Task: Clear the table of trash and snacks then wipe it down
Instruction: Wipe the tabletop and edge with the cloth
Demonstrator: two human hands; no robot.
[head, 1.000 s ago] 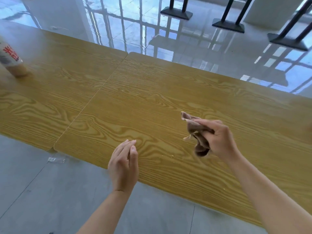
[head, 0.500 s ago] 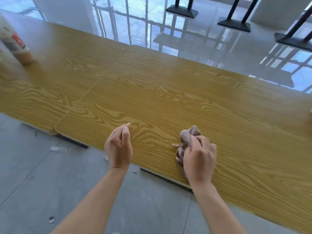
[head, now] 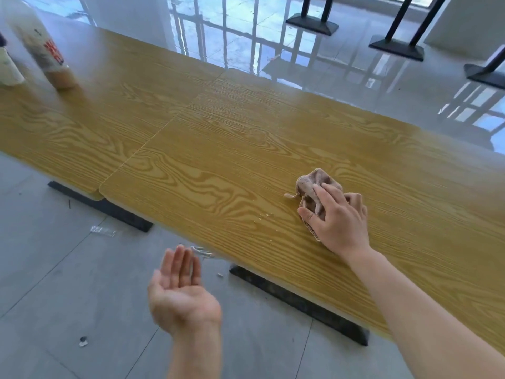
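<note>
A long table (head: 224,149) with yellow wood grain runs across the view. My right hand (head: 337,216) grips a crumpled brown cloth (head: 311,187) and presses it on the tabletop near the front edge. A few pale crumbs (head: 263,216) lie on the wood just left of the cloth. My left hand (head: 180,292) hovers palm up, fingers straight and together, below the table's front edge over the floor, holding nothing. At the far left stands a plastic drink cup (head: 47,54) with red lettering and brownish liquid.
A second pale cup (head: 8,68) shows at the left edge. Bits of clear wrapper (head: 102,230) and small scraps (head: 82,341) lie on the grey floor tiles. Black table feet (head: 297,299) sit under the table; other black stands (head: 396,46) stand on the glossy floor beyond.
My right hand slid the cloth away from the front edge, farther onto the table. My left hand left the table edge, dropped below it and turned palm up.
</note>
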